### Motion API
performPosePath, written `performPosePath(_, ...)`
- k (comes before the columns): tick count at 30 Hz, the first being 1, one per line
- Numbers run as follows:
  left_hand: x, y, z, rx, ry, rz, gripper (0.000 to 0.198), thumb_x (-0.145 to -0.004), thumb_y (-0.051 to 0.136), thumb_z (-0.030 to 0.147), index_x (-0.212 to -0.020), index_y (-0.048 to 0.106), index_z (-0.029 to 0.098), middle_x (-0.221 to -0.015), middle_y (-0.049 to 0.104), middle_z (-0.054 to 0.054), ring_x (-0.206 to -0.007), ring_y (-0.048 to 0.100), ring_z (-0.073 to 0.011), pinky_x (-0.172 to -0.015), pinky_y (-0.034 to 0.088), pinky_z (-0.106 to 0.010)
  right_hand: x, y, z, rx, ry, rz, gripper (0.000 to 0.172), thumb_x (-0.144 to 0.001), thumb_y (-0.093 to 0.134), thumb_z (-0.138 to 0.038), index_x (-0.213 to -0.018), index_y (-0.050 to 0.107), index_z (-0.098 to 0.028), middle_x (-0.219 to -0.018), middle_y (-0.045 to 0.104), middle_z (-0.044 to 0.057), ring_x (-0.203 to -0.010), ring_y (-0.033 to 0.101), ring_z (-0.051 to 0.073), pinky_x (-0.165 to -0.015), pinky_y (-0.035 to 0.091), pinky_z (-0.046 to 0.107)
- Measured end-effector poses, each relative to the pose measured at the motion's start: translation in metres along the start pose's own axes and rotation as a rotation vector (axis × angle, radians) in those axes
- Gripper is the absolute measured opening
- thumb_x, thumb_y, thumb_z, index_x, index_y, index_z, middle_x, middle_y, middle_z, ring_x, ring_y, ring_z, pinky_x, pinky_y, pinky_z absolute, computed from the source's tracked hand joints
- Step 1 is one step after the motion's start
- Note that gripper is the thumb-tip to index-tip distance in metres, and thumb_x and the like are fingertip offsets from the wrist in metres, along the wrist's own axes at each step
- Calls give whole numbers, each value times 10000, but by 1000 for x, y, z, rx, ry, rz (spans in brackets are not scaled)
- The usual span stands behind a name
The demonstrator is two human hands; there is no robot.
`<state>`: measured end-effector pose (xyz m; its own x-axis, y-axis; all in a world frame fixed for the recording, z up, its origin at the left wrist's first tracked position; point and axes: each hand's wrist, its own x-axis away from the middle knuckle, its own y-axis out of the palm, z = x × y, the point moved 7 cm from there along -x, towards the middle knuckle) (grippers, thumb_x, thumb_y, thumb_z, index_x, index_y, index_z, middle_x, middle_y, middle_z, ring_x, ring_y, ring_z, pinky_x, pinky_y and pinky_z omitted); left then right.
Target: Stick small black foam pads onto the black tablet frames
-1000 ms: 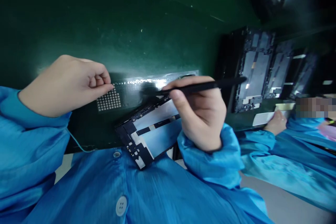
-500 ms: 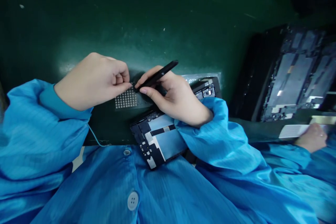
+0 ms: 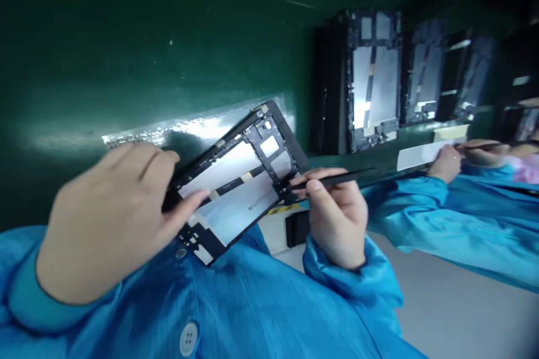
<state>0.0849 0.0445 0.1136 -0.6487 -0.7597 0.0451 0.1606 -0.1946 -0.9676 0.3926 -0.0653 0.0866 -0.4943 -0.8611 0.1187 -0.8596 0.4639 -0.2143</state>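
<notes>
An opened tablet (image 3: 231, 193), its inner frame facing up, lies tilted at the table's front edge, against my blue coat. My left hand (image 3: 109, 213) is at its left end, thumb over the inner face and fingers beyond the edge, gripping it. In my right hand (image 3: 339, 216) is a slim black tool, apparently tweezers (image 3: 337, 179), pinched between thumb and fingers. Those fingertips touch or nearly touch the tablet's right corner. Behind the tablet lies a clear plastic film (image 3: 197, 126). My left hand mostly hides the sheet of small grey squares.
Stacked tablet frames (image 3: 374, 84) stand on the green table (image 3: 168, 67) to the right, with more frames (image 3: 425, 73) beyond. A co-worker's hand (image 3: 445, 164) holds a white striped sheet (image 3: 415, 156) at far right. Below the table edge is a dark block (image 3: 297, 228).
My left hand has left the sheet of squares and taken hold of the tablet. My right hand has moved to the tablet's right corner, still holding the tweezers. The view has swung right.
</notes>
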Motion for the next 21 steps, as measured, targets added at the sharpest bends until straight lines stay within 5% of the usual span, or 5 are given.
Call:
performPosePath(3,8,20,28,-15,86,-91,822,-1168,269,676,-1452,702,37,-1236,726,-276,-1175,706,-482,-969,637,-643,21,-11,21,21,-37,11,121,-1056,849,-347,-1094,760,-274,-990,799,15,-934,799,177,-814,673,310)
performPosePath(6,8,32,26,19,52,-119,850,-1158,234,709,-1541,632,63,-1282,696,-269,-1203,697,-492,-1026,626,-684,25,-8,26,11,-136,15,59,-1113,763,-311,-1140,716,-285,-1031,787,19,-997,807,180,-873,679,330)
performPosePath(14,5,32,11,210,-63,-118,921,-1039,282,917,-1587,615,256,-1326,684,-242,-1245,673,-584,-1046,559,-848,24,-1,22,9,-262,-70,164,-1143,644,-174,-1240,672,-303,-1096,734,29,-1009,768,175,-844,678,317)
performPosePath(21,4,32,12,211,-60,-120,908,-1029,363,928,-1541,634,229,-1295,687,-242,-1233,675,-579,-1009,583,-824,26,5,6,236,-414,-109,284,-1074,677,-104,-1272,665,-309,-1085,744,47,-1018,773,224,-866,672,404)
